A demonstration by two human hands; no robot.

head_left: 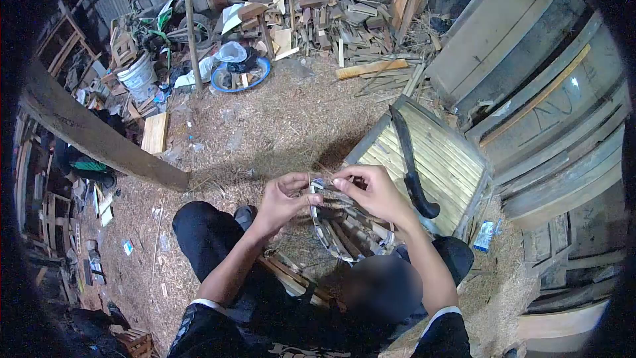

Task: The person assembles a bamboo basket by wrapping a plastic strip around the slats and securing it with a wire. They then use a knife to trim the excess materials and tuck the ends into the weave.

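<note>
My left hand (283,200) and my right hand (371,189) meet in front of me over a curved hoop of thin bamboo strips (338,229). Both pinch the hoop's upper end, where a pale strip (322,184) runs between the fingers. The hoop bends down toward my lap, between my knees in dark trousers. Its lower part is hidden by a blurred patch.
A slatted bamboo panel (442,159) lies to the right with a long dark-handled knife (412,166) on it. A heavy timber beam (93,136) slants at the left. Scrap wood (331,16), a blue basin (242,76) and a white bucket (139,76) lie beyond on the sawdust floor.
</note>
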